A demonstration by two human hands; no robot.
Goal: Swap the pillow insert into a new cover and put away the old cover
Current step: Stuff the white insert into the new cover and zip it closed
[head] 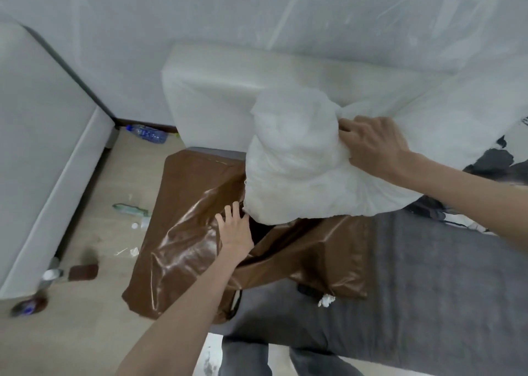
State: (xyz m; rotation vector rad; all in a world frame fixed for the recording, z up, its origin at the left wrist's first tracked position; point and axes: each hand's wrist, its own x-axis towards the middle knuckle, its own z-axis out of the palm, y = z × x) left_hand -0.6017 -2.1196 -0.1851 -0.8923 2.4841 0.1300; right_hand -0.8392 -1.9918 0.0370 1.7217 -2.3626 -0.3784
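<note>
Insert: white pillow insert (297, 161) hung at the mouth of the brown cover (183, 238), lying near-left on the grey bed (428, 290)
Right hand (371, 144): we clutched a bunched corner to steer it
Left hand (235, 232): fingers spread, pressing the cover flat, we judged to keep the opening steady

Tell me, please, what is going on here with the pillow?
A person is working a white pillow insert at the mouth of a shiny brown cover lying on a grey bed. The right hand grips the insert, while the left hand presses open-fingered on the cover beside its opening.
</note>
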